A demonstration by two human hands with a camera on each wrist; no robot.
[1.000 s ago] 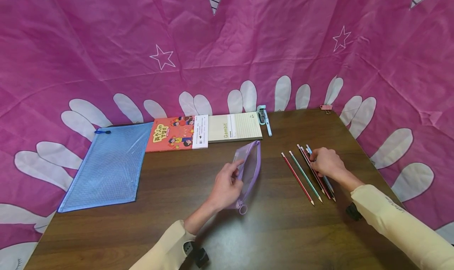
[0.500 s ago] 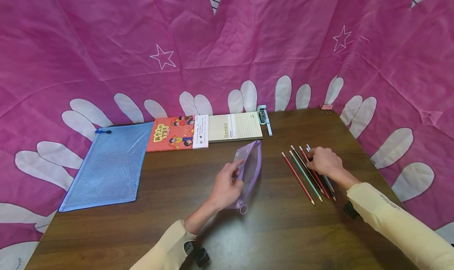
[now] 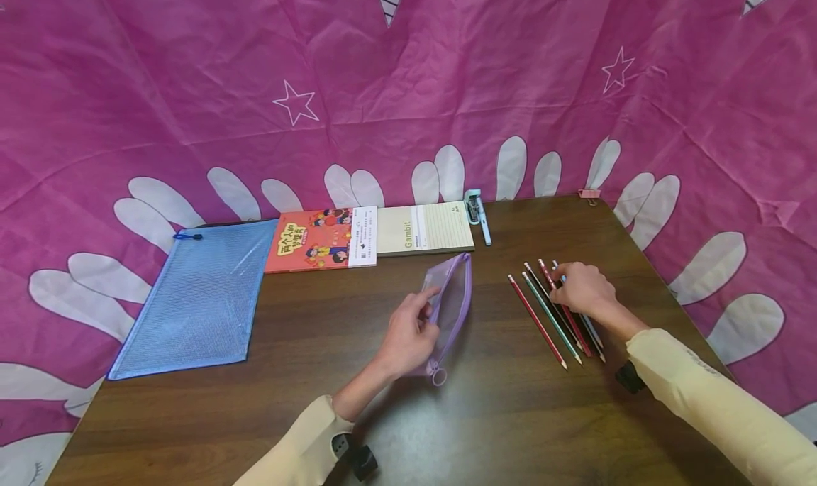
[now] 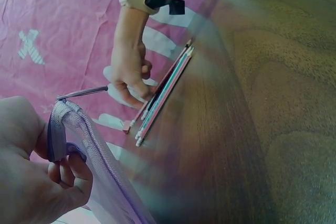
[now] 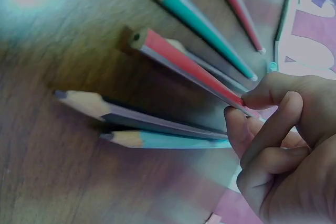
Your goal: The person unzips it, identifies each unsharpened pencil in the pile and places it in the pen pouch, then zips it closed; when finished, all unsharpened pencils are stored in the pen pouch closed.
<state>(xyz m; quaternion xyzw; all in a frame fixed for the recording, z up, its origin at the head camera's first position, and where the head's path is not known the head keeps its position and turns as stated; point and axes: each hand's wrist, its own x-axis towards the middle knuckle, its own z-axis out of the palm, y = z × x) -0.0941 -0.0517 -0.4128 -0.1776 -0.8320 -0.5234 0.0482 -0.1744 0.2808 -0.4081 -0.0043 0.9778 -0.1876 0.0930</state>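
My left hand [image 3: 408, 337] grips a purple mesh zip pouch [image 3: 467, 298] by its side, and the pouch's mouth gapes. In the left wrist view the fingers curl round the zip end of the pouch [image 4: 105, 166]. My right hand [image 3: 584, 287] is over the pencils on the right. Its thumb and finger pinch a red pencil [image 5: 189, 69] with a blunt, unsharpened end. Beside that one lie a black pencil [image 5: 157, 123] and a light blue pencil [image 5: 184, 140]. A green pencil [image 3: 552, 319] and another red pencil [image 3: 537, 323] lie further left, roughly parallel.
A blue mesh zip folder [image 3: 191, 301] lies at the left of the wooden table [image 3: 510, 429]. Along the back are a red book [image 3: 306, 241], a notepad [image 3: 440, 227], a small pale blue stationery item [image 3: 472, 206] and a pale blue pen [image 3: 484, 225]. A pink curtain [image 3: 383, 81] hangs behind.
A dark pencil has shifted left out of the bunch, towards the green one. My right hand has moved slightly left and now pinches the red pencil. My left hand and pouch stay put.
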